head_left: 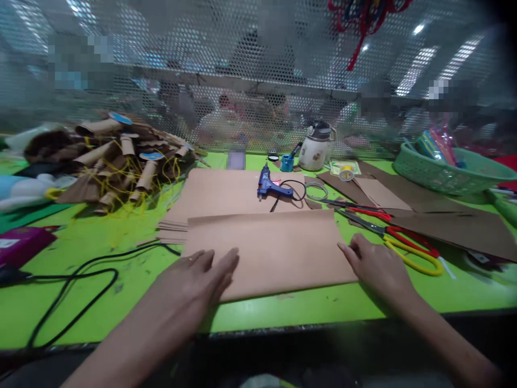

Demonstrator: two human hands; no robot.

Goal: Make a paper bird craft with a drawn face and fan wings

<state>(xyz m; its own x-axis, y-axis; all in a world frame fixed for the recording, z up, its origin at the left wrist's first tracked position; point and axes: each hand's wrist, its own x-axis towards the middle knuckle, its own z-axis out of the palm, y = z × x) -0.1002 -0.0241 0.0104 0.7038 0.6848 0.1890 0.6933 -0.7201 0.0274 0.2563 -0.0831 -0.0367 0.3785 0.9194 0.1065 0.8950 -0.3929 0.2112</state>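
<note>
A folded sheet of brown kraft paper (pixel 278 253) lies at the front of the bench, its long sides running left to right. My left hand (pixel 205 275) rests on its left end, fingers stretched out over the surface. At the right edge of the sheet is my right hand (pixel 374 264), with curled fingers and the thumb against that edge, closed on the paper. Behind the folded sheet is a stack of brown paper (pixel 226 188) with a blue glue gun (pixel 270 186) lying on it. Red-handled and yellow-handled scissors (pixel 404 245) lie to the right of my right hand.
Rolled brown paper pieces with yellow strings (pixel 129 167) are heaped at the left. A black cable (pixel 81 275) loops near my left arm. Along the back stand a white jug (pixel 315 151) and a blue pot (pixel 287 163). A green basket (pixel 456 175) sits at the right.
</note>
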